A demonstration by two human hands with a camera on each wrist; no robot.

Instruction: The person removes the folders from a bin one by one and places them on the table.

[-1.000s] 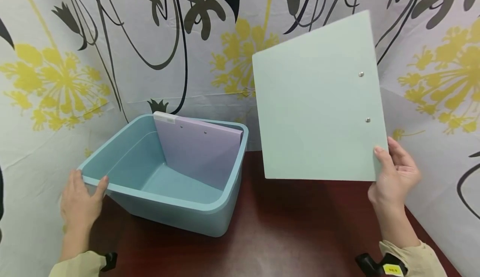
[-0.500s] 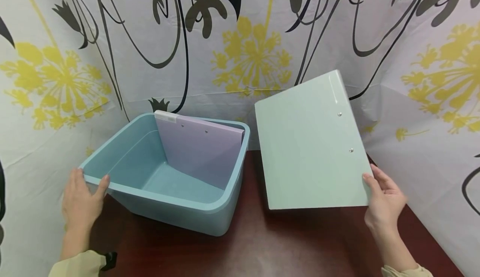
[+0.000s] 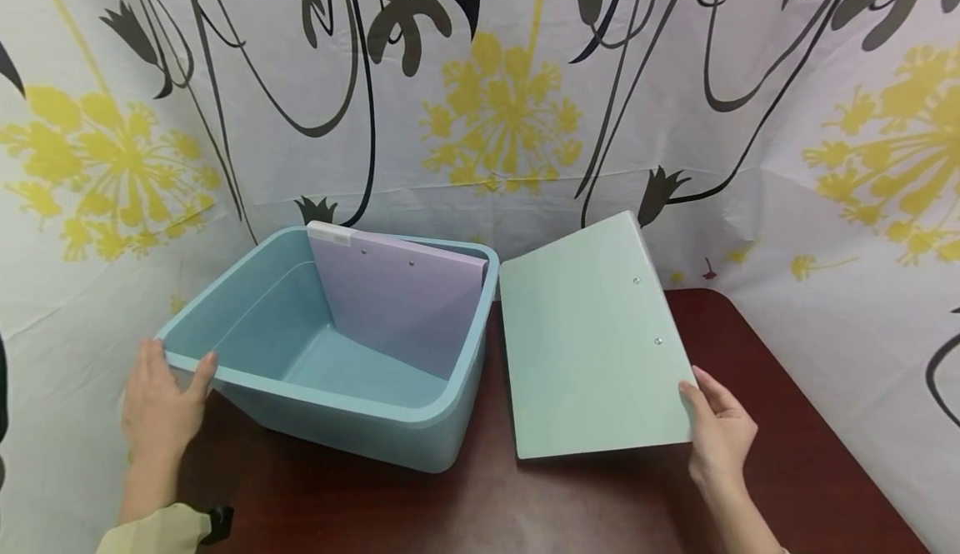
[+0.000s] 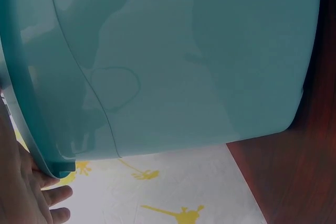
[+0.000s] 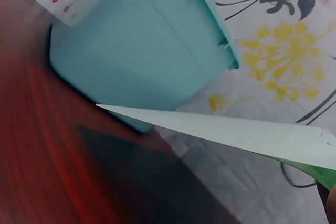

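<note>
A light blue plastic bin [image 3: 322,387] stands on the table, and my left hand [image 3: 161,400] holds the rim at its near left corner. The left wrist view shows the bin's outer wall [image 4: 157,66] with fingers [image 4: 58,195] by the rim. My right hand [image 3: 720,433] pinches a pale green file folder [image 3: 592,346] at its lower right edge. The folder tilts to the right of the bin, its left edge close to the bin's side. Edge-on in the right wrist view, the folder [image 5: 220,132] hangs over its own shadow. A lilac file folder [image 3: 397,296] leans upright inside the bin.
The dark red wooden table [image 3: 780,404] runs under everything, with its rounded far corner at the right. Behind it hangs a white cloth [image 3: 450,121] printed with yellow and grey flowers, which also closes in both sides.
My right hand has brought the green file folder down and to the left, from above the table to beside the bin. The left hand and the bin have stayed put.
</note>
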